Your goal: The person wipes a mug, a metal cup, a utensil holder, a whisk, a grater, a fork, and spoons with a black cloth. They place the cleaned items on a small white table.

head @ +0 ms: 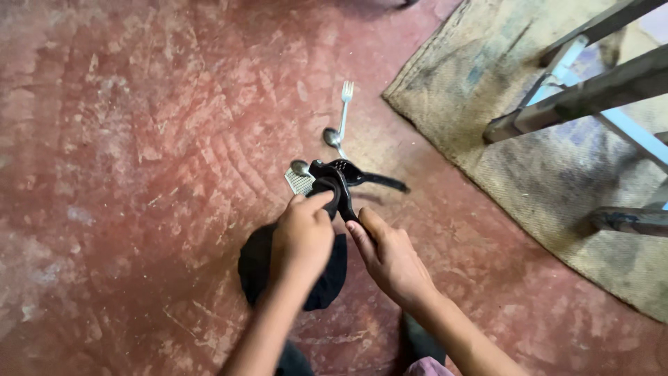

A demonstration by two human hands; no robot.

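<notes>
My right hand [391,256] grips one handle of a black hinged squeezer [342,177], held just above the red floor; its other handle sticks out to the right. My left hand [303,233] presses a black cloth [325,191] against the squeezer's cup, and the rest of the cloth [257,268] hangs down below my wrist. Just beyond the squeezer lie a fork [344,108], two spoons [331,136] and a small flat slotted utensil [298,182] on the floor.
The floor is worn red concrete [139,139]. A dirty woven mat [529,132] covers the right side, with dark wooden furniture legs [584,94] and a pale blue rail standing on it.
</notes>
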